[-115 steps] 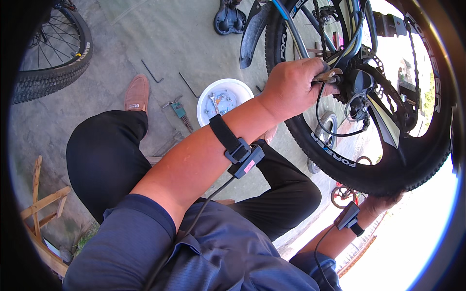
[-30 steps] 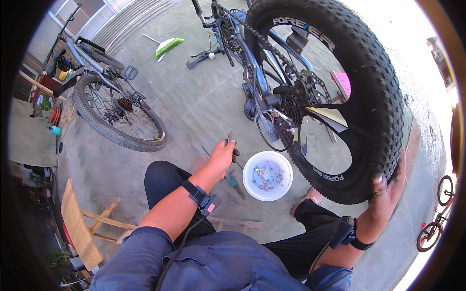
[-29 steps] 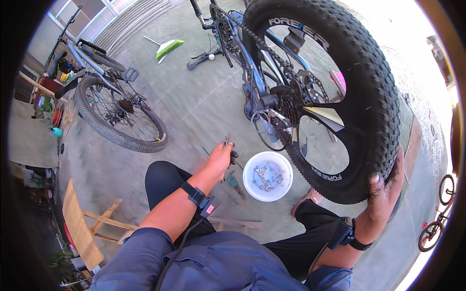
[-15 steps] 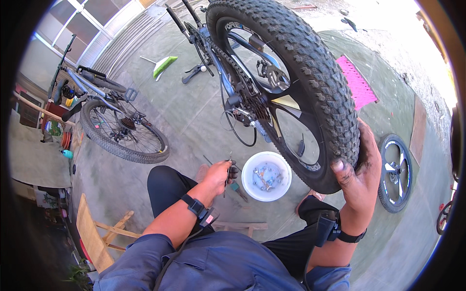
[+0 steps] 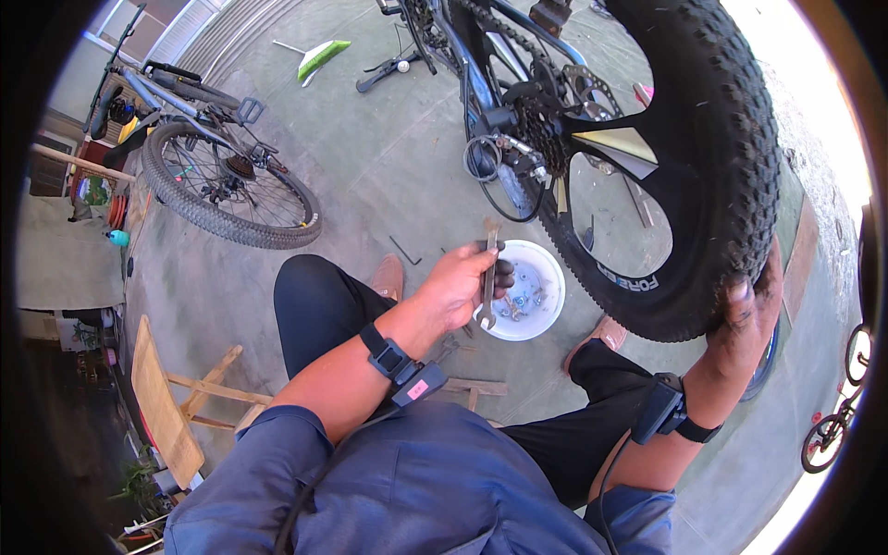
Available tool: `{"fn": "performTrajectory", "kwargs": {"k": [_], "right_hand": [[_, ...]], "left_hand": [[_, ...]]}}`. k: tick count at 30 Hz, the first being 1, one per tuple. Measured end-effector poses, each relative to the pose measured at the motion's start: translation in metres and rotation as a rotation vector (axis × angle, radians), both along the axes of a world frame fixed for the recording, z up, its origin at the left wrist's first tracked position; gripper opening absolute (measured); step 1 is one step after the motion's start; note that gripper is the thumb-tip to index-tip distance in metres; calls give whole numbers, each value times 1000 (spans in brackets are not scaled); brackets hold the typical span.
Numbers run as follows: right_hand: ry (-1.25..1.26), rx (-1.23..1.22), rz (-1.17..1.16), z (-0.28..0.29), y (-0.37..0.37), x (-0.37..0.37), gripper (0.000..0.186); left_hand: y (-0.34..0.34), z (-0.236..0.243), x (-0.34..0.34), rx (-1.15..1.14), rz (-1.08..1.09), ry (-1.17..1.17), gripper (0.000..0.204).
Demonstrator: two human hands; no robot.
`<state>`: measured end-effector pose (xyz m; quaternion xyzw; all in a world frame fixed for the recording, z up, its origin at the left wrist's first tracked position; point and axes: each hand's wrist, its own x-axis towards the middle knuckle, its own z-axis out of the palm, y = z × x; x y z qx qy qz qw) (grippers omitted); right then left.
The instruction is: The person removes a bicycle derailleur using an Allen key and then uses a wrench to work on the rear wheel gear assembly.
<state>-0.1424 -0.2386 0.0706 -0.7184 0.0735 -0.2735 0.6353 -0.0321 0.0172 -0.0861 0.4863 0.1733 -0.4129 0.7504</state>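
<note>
My left hand point(image 5: 455, 289) is closed round a metal open-end wrench point(image 5: 489, 289), held nearly upright, with a jaw showing at each end. Behind it stands a white bucket point(image 5: 559, 303) with several small metal parts inside. My right hand point(image 5: 751, 305) grips the lower right of a fat, knobby bicycle tyre point(image 5: 754, 157), thumb on the near sidewall and fingers mostly hidden behind. The tyre sits on a black spoked wheel, mounted in a blue bicycle frame point(image 5: 481, 88). Beyond the wrench are the rear derailleur point(image 5: 509, 157) and the sprockets point(image 5: 546, 125); the wrench appears apart from both.
A hex key point(image 5: 404, 250) lies on the floor near my left shoe. Another bicycle point(image 5: 185, 217) lies to the left, with a green brush point(image 5: 322, 60) beyond it. At lower left is a wooden stool point(image 5: 162, 407). Two small bicycle wheels point(image 5: 825, 439) show at the right edge.
The wheel and my right hand on it now sit farther right in view. My left hand has moved up and right with the wrench, now in front of the bucket. The view has shifted too.
</note>
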Motion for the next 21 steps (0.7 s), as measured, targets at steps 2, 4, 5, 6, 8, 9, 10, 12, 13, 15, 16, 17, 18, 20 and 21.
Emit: {"fn": "performTrajectory", "kwargs": {"k": [2, 4, 5, 6, 8, 9, 10, 12, 13, 15, 16, 17, 18, 20, 21], "right_hand": [[-1, -20, -15, -4, -4, -4, 79], [-23, -58, -62, -5, -2, -4, 74], [-34, -78, -88, -7, -2, -4, 72], [-51, -48, -110, -13, -6, -5, 64], [-41, -55, -146, -12, -3, -5, 61], [-35, -65, -176, -10, -3, -7, 60], [-14, -2, -185, -13, -7, -7, 56], [0, 13, -209, -14, -9, -6, 54], [4, 18, -223, -15, -10, -5, 52], [12, 97, -272, -16, -10, -7, 52], [0, 137, -284, -14, -9, -4, 55], [-9, 177, -296, -12, -6, -1, 58], [-19, 217, -308, -10, -3, 2, 61], [-24, 291, -350, -6, 7, 4, 66], [-22, 328, -379, -5, 13, 5, 67]], "left_hand": [[3, 8, -1, 9, -54, -28, 21], [10, 8, -11, 83, -127, -40, 21], [13, 6, -17, 127, -158, -59, 22], [16, 6, -23, 170, -191, -77, 22], [18, 7, -16, 190, -55, -156, 24], [14, 8, -9, 195, 2, -195, 25], [16, 12, -5, 183, 37, -161, 25], [14, 19, 4, 155, 99, -102, 26], [13, 16, 5, 117, 86, -112, 26], [5, 12, 2, 39, 60, -134, 26], [0, 13, -1, -27, 65, -135, 26], [-6, 13, -3, -68, 64, -164, 25], [-13, 13, -3, -109, 64, -194, 24], [-19, 16, -1, -192, 65, -234, 21], [-22, 16, -1, -211, 83, -244, 20]]}}
